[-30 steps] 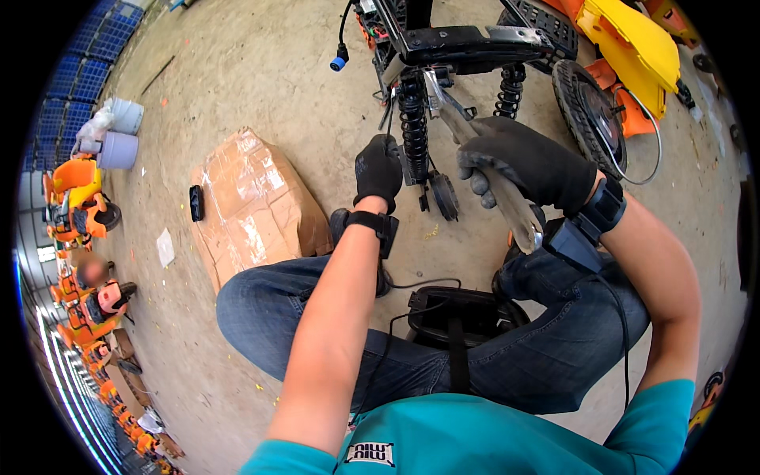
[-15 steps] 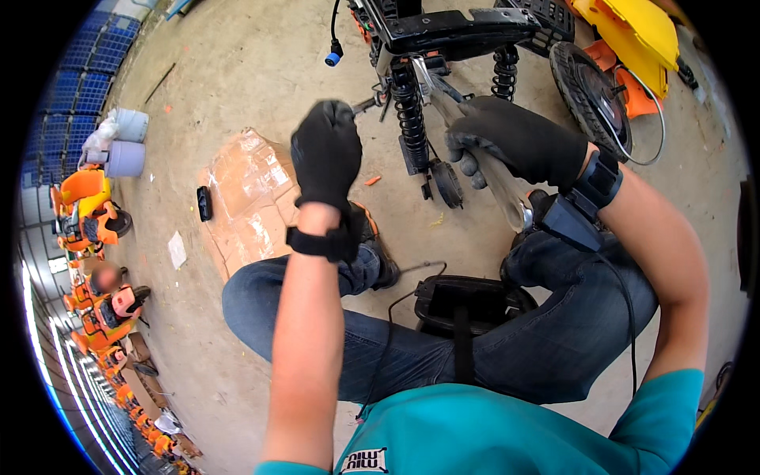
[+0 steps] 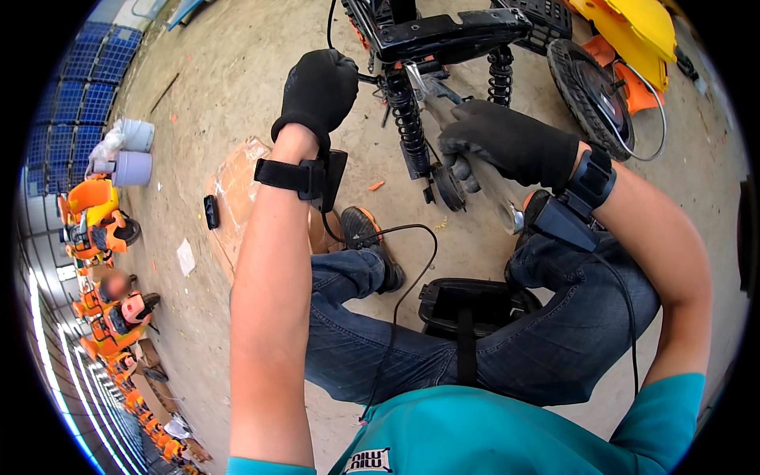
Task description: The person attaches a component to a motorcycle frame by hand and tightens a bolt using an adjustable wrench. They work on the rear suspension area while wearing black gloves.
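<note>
Largest, at the top: frame (image 3: 455, 33), black, with the left spring (image 3: 409, 119) slanting down from it. Next, hands. Left hand (image 3: 319, 89) now higher and farther out, away from the spring's front, closed in a fist on a bar (image 3: 367, 78) swung from steep to nearly level, inner end by the frame. Right hand (image 3: 507, 142) scarcely moved, wrapped around the pipe (image 3: 500, 188), aslant to the right of the spring. Suggesting, as a judgement, a turn of the bar against a steadied pipe. Cannot tell the join of bar and frame.

Around, again by size: carton (image 3: 237, 178) on the floor, partly behind the left forearm; yellow panel (image 3: 633, 39) and wheel (image 3: 590, 91) at upper right; tub (image 3: 440, 305) between the legs. Possibly in the way: left spring, between the hands; slack cable (image 3: 435, 245), looping ahead of the tub. Smallest: orange scrap (image 3: 376, 186)
</note>
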Tool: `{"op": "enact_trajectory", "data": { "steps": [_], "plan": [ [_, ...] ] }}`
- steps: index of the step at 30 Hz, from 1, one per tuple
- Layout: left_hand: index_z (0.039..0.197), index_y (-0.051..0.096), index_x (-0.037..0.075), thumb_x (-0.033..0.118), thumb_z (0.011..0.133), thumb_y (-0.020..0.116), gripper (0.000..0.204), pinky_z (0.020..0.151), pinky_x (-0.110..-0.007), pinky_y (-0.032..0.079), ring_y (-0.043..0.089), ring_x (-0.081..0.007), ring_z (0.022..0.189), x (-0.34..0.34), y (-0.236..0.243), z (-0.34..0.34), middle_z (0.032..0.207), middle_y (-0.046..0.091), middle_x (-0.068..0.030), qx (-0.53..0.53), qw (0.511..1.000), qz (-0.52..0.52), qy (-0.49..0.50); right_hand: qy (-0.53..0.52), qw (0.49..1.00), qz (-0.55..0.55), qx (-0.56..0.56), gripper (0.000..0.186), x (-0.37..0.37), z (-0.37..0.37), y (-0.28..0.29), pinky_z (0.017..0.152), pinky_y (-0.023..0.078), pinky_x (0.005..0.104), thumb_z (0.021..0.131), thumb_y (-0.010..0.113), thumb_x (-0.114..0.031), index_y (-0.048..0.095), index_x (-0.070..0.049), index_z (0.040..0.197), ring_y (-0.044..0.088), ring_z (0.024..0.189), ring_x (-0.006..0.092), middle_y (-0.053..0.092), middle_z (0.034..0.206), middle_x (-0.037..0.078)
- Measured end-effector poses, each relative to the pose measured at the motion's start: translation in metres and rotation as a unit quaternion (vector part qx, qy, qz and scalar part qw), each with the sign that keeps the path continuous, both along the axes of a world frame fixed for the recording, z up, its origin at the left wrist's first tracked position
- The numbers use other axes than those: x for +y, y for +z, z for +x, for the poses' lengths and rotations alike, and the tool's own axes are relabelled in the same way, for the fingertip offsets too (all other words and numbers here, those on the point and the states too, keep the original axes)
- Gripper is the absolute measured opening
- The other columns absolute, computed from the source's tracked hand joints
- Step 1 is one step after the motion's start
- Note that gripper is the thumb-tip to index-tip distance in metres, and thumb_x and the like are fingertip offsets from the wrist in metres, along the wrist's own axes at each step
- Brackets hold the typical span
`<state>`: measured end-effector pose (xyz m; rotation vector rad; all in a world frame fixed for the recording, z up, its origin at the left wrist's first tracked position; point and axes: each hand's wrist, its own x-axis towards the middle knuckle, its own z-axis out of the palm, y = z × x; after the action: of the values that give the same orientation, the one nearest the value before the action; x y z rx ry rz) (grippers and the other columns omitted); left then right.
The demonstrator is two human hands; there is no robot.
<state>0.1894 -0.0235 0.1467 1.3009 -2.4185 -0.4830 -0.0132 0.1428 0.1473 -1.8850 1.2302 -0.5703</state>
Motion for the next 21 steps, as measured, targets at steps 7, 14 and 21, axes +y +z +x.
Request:
{"op": "enact_trajectory", "data": {
  "steps": [7, 14, 21],
  "plan": [
    [0.073, 0.064, -0.002, 0.021, 0.080, 0.051, 0.027, 0.072, -0.046, 0.049, 0.061, -0.0416, 0.077, -0.003, -0.003, -0.009, 0.078, 0.063, -0.0245, -0.021, 1.000, -0.010, -0.017, 0.010, 1.000, 0.006, -0.008, 0.020, -0.001, -0.001, -0.002, 0.065, 0.053, 0.0281, 0.091, 0.044, -0.009, 0.058, 0.001, 0.081, 0.063, 0.062, 0.0138, 0.060, 0.072, 0.007],
    [0.074, 0.057, 0.000, 0.021, 0.085, 0.053, 0.024, 0.069, -0.048, 0.049, 0.061, -0.0432, 0.077, 0.032, -0.020, -0.019, 0.077, 0.062, -0.0259, 0.049, 0.998, -0.026, 0.043, 0.032, 0.998, 0.025, -0.038, 0.019, -0.001, -0.001, -0.005, 0.062, 0.056, 0.0278, 0.093, 0.043, -0.007, 0.056, 0.001, 0.082, 0.065, 0.061, 0.0156, 0.060, 0.071, 0.007],
    [0.077, 0.060, 0.001, 0.024, 0.086, 0.052, 0.026, 0.068, -0.047, 0.051, 0.063, -0.0411, 0.074, 0.041, -0.001, -0.025, 0.075, 0.064, -0.0235, -0.102, 0.989, -0.094, 0.057, -0.014, 0.989, 0.120, -0.084, 0.019, -0.002, 0.002, -0.002, 0.062, 0.058, 0.0286, 0.094, 0.042, -0.005, 0.056, 0.001, 0.082, 0.067, 0.062, 0.0159, 0.060, 0.071, 0.007]
  ]
}}
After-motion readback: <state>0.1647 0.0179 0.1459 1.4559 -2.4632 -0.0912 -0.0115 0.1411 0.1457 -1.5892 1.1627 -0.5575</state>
